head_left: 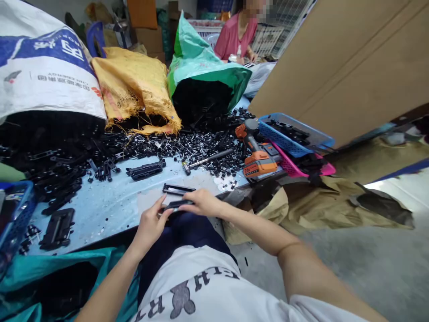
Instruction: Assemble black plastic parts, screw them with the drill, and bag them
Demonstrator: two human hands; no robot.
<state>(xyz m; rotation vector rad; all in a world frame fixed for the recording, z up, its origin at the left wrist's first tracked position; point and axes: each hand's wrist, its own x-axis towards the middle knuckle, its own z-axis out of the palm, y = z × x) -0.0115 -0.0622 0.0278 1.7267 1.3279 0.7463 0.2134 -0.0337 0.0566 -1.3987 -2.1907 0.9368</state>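
Between my two hands, at the table's front edge, is a black plastic part (176, 204), long and narrow. My left hand (153, 222) pinches its left end with thumb and fingers. The right end is gripped by my right hand (201, 203). Just beyond them a second black plastic part (178, 189) with a pale slot lies on a grey board (144, 202). Farther off are a stack of black parts (146, 170) and a hammer (208, 160), whose head points left.
An orange cordless drill (256, 161) stands on the right beside a blue basket (295, 134) and a pink basket (295, 165). Heaped screws and black pieces spill from a white sack (50, 67), a yellow sack (134, 85) and a green sack (208, 67). A person (236, 38) sits across.
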